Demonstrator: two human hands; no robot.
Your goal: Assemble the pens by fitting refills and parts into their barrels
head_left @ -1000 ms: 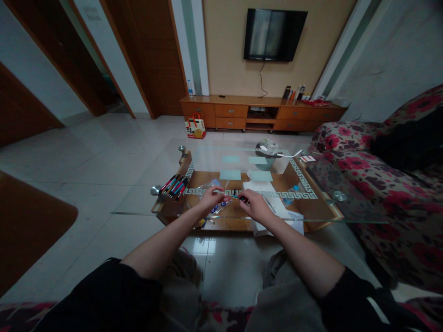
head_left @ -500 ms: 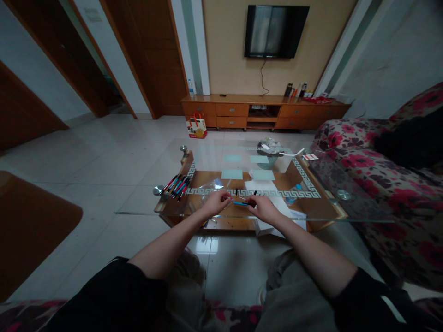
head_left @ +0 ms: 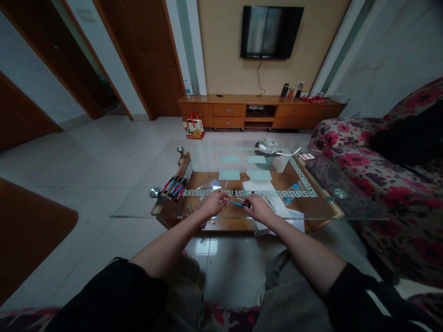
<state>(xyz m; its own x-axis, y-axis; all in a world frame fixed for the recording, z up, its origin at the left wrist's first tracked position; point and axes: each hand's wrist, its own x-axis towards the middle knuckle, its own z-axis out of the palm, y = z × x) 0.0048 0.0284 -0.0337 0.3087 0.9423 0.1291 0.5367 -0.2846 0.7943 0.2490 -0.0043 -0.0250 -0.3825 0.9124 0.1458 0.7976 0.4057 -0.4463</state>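
Observation:
Over the near edge of the glass table (head_left: 263, 216), my right hand (head_left: 259, 208) is closed around one end of a blue pen barrel (head_left: 237, 204). The barrel points left toward my left hand (head_left: 215, 204). That hand's thumb and fingertips are pinched together, and whatever is between them is too small to make out. A thin white stick, perhaps a refill, shows close to my right fingertips. Just beyond the gap between the hands lies a small black piece (head_left: 234, 192), like a pen cap. Clear plastic wrapping (head_left: 207, 189) lies beyond my left hand.
Several pens (head_left: 174, 188) lie in a pile at the table's left. White boxes or papers (head_left: 263, 191) and a blue-capped bottle (head_left: 294, 190) show to the right. A basket (head_left: 266, 159) stands at the far side. A floral sofa (head_left: 367, 170) is on the right.
The view has shifted slightly, moving the scene a little left. The blue barrel now tilts slightly, its left end a bit higher. Both hands otherwise keep nearly the same pose.

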